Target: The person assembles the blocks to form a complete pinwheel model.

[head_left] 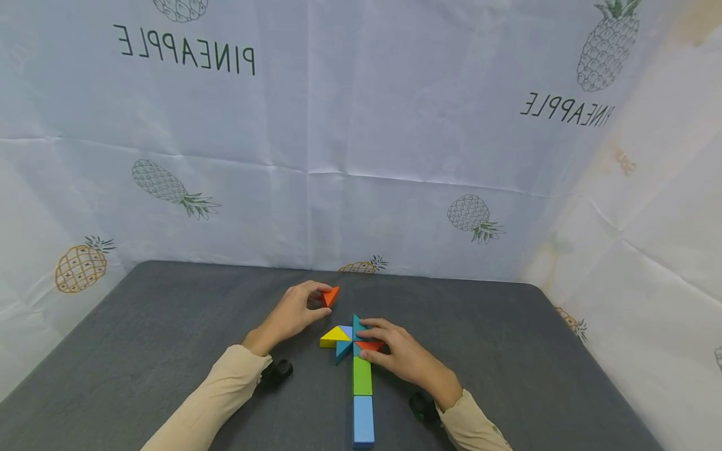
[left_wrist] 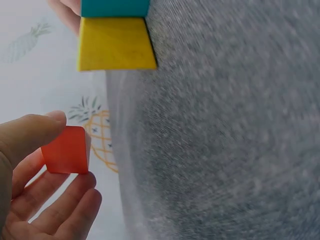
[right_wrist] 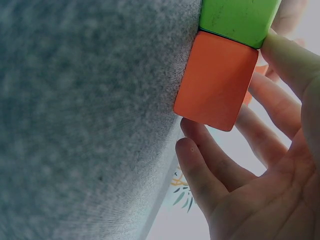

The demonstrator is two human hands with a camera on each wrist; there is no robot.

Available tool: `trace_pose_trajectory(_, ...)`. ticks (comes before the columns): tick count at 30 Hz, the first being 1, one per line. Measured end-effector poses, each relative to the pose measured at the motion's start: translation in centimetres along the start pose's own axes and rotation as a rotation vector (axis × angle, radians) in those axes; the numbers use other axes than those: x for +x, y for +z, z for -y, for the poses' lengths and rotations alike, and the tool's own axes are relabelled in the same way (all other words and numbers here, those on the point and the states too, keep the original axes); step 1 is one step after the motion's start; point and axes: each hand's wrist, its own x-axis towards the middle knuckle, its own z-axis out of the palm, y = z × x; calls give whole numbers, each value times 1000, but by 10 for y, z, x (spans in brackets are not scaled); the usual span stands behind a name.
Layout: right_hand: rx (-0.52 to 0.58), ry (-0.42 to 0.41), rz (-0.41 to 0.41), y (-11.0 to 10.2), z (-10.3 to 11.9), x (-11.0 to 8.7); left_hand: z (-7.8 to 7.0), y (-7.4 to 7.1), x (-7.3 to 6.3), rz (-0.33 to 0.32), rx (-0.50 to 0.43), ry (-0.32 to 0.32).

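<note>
My left hand pinches an orange triangular block between thumb and fingers, held beyond the pinwheel-like group of blocks. That group has a yellow triangle, a lavender piece, teal triangles above and below, and a second orange triangle. My right hand has its thumb and fingers around that second orange triangle, with fingertips also at the upper teal triangle. A green block and a blue rectangular block run in line from the group toward me.
The blocks lie on a dark grey table. Behind it hangs a white cloth printed with pineapples. Black wrist devices sit under both forearms, close to the tabletop.
</note>
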Motion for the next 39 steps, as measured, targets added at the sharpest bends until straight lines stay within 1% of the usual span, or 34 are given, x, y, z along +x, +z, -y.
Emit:
trace_pose_trajectory(7,1,2,3,0,1,0,-7,-1,-6,3,-25,30)
trace_pose_trajectory(14,5,10,10,0,1,0,-14,-2,-14,-10,-31,64)
trace_pose_trajectory(17,1,3,8,0,0,-1,-18,-3,-18,-11,-52,57)
trace_pose_trajectory(21,-3,-5,6,0,0,0,-22,-3,-22,-12,-56,63)
trace_pose_trajectory(26,-3,3,3,-1,0,0,-24,-2,-28,-18,-49,110)
trace_pose_trajectory(31,-8,6,-1,0,0,0,-27,-2,-34,-18,-57,137)
trace_pose_trajectory(35,-5,-3,-1,0,0,0,-30,-1,-39,-20,-69,146)
trace_pose_trajectory(39,-9,-19,-4,0,-1,0,-33,0,-44,-21,-85,140)
